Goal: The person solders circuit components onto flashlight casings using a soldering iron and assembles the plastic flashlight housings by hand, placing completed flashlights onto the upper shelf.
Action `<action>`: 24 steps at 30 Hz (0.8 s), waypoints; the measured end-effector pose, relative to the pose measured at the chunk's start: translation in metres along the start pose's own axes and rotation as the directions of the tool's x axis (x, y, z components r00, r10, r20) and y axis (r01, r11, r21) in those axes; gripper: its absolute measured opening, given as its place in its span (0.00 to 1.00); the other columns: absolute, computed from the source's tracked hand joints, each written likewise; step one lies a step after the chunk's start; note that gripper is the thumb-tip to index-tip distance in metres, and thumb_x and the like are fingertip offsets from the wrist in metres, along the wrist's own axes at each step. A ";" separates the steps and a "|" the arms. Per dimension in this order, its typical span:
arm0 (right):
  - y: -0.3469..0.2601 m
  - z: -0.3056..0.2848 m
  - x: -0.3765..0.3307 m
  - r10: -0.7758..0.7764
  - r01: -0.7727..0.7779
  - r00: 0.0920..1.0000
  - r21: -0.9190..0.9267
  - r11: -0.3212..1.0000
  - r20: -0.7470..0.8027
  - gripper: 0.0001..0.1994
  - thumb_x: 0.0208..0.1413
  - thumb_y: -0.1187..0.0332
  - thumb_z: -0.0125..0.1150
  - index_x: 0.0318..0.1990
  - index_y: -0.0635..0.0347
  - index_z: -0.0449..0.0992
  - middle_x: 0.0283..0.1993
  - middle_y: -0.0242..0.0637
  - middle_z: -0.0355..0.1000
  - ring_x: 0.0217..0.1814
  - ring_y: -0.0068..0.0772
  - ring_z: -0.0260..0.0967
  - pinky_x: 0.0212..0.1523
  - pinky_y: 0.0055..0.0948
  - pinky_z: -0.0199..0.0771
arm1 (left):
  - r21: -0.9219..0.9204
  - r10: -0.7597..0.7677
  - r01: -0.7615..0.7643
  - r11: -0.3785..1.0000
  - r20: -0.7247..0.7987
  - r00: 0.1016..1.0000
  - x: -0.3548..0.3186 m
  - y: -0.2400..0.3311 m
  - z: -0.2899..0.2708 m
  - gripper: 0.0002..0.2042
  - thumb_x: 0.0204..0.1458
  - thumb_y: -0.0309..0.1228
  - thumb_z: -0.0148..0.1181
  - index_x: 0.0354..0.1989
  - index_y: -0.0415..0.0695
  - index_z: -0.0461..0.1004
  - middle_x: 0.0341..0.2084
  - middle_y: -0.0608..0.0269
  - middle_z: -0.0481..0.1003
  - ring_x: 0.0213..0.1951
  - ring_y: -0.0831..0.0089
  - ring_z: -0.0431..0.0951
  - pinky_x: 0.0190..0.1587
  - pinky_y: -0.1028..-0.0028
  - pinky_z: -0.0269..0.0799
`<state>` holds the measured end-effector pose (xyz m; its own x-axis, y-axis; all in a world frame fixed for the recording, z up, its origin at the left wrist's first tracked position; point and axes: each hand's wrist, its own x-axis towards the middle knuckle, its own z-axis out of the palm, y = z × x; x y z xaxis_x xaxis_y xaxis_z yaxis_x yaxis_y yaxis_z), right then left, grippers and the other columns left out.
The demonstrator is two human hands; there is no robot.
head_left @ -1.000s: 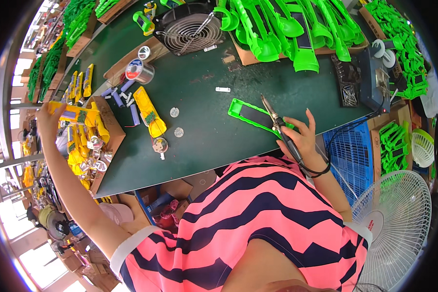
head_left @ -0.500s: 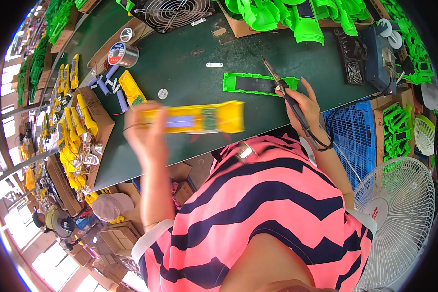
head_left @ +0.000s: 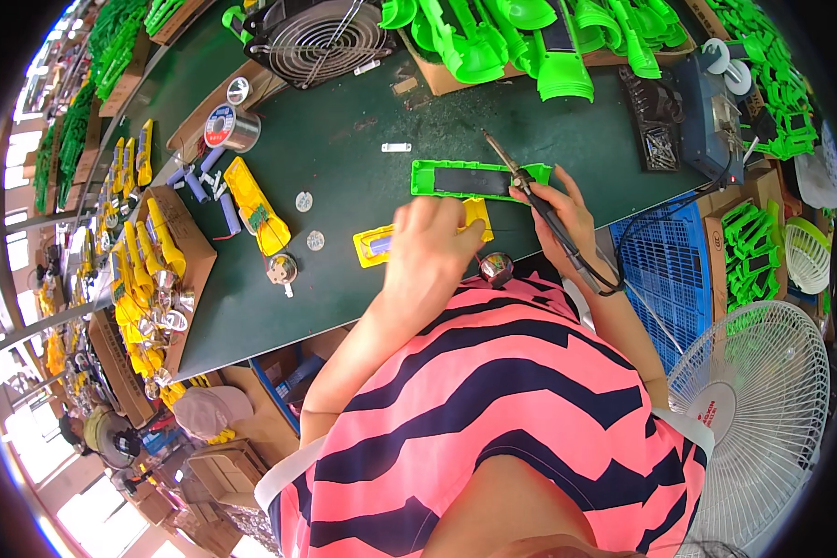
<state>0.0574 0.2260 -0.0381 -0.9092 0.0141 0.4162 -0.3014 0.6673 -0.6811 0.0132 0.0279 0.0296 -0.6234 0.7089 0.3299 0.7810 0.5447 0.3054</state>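
My right hand [head_left: 564, 216] is wrapped round a black-handled soldering iron [head_left: 551, 221], its metal tip pointing up and left. A green plastic casing [head_left: 428, 179] with a dark panel lies just beyond, under the iron. My left hand [head_left: 430, 249] curls over a yellow plastic casing [head_left: 363, 249] on the table, its fingertips hidden. A blue battery cell [head_left: 381, 245] shows in this casing. Beside it, near the table's front edge, sits a shiny round lamp head [head_left: 496, 268]. Left of my left hand lies another yellow casing [head_left: 255, 205], with a round metal part [head_left: 282, 270] by its end.
A solder spool [head_left: 232, 128] and loose blue cells [head_left: 230, 214] lie at the left, by a box of yellow casings [head_left: 200, 244]. Green casings [head_left: 474, 46] and a round-grilled fan [head_left: 324, 45] stand at the back. A soldering station [head_left: 707, 121] and screw tray [head_left: 658, 149] are at the right.
My left hand has carried the yellow casing rightward and lowered it beside the green casing. The right hand still holds the iron. Some view shift shows too.
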 end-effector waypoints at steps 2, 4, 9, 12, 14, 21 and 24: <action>-0.003 -0.002 0.001 0.059 -0.059 0.998 0.012 0.998 0.037 0.10 0.47 0.77 0.49 0.38 0.65 0.68 0.36 0.37 0.74 0.39 0.39 0.70 0.60 0.40 0.51 | 0.013 0.005 -0.006 1.000 0.090 0.996 0.003 0.002 0.017 0.08 0.30 0.26 0.62 0.23 0.48 0.74 0.28 0.65 0.66 0.34 0.67 0.65 0.36 0.69 0.59; -0.002 -0.003 0.001 0.096 -0.101 0.993 0.069 0.993 0.069 0.10 0.47 0.76 0.50 0.39 0.66 0.69 0.36 0.37 0.74 0.43 0.42 0.68 0.60 0.39 0.51 | 0.022 0.011 -0.015 1.000 0.181 0.983 0.006 0.001 0.021 0.07 0.30 0.27 0.62 0.23 0.48 0.74 0.28 0.65 0.66 0.33 0.67 0.65 0.36 0.68 0.59; -0.008 -0.006 0.002 0.149 -0.153 0.985 0.036 0.988 0.087 0.11 0.48 0.75 0.51 0.40 0.65 0.69 0.39 0.38 0.73 0.55 0.49 0.59 0.59 0.36 0.53 | -0.508 -0.058 0.091 0.857 0.080 0.995 -0.013 -0.012 0.002 0.06 0.34 0.23 0.61 0.24 0.44 0.75 0.36 0.60 0.67 0.39 0.66 0.68 0.41 0.67 0.64; -0.009 -0.002 0.002 0.014 -0.016 0.993 0.018 1.000 0.114 0.10 0.50 0.76 0.48 0.42 0.61 0.65 0.38 0.36 0.73 0.40 0.37 0.71 0.59 0.44 0.52 | -0.737 -0.370 0.225 0.637 -0.037 0.928 -0.030 -0.013 0.007 0.06 0.40 0.16 0.56 0.27 0.40 0.75 0.42 0.54 0.67 0.39 0.68 0.72 0.41 0.72 0.69; -0.018 -0.006 0.006 0.064 -0.104 0.973 0.175 0.979 0.222 0.10 0.49 0.74 0.51 0.41 0.60 0.66 0.37 0.36 0.73 0.40 0.36 0.71 0.60 0.44 0.50 | -0.998 -0.795 0.043 -0.035 0.054 0.604 -0.031 -0.008 0.016 0.06 0.44 0.15 0.53 0.29 0.37 0.75 0.40 0.54 0.69 0.38 0.71 0.72 0.42 0.75 0.68; -0.016 -0.014 0.006 -0.196 0.197 0.952 0.021 0.980 0.235 0.13 0.40 0.69 0.63 0.34 0.62 0.71 0.30 0.37 0.73 0.30 0.34 0.72 0.56 0.48 0.55 | -0.329 -0.466 0.384 0.863 -0.222 0.857 -0.021 -0.036 -0.005 0.03 0.39 0.20 0.58 0.24 0.40 0.74 0.24 0.64 0.72 0.28 0.71 0.71 0.36 0.72 0.65; -0.035 -0.018 0.016 -0.209 0.206 0.971 0.042 0.978 0.112 0.12 0.37 0.67 0.66 0.31 0.60 0.74 0.21 0.34 0.70 0.22 0.30 0.70 0.55 0.44 0.58 | 0.033 -0.251 0.256 0.966 -0.118 0.961 -0.020 -0.050 -0.009 0.02 0.37 0.23 0.58 0.22 0.43 0.74 0.22 0.64 0.71 0.27 0.67 0.69 0.35 0.70 0.63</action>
<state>0.0587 0.2169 0.0030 -0.8523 -0.2090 0.4796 -0.4939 0.6237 -0.6059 -0.0132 -0.0176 0.0157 -0.7990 0.4919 0.3458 0.5962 0.7227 0.3496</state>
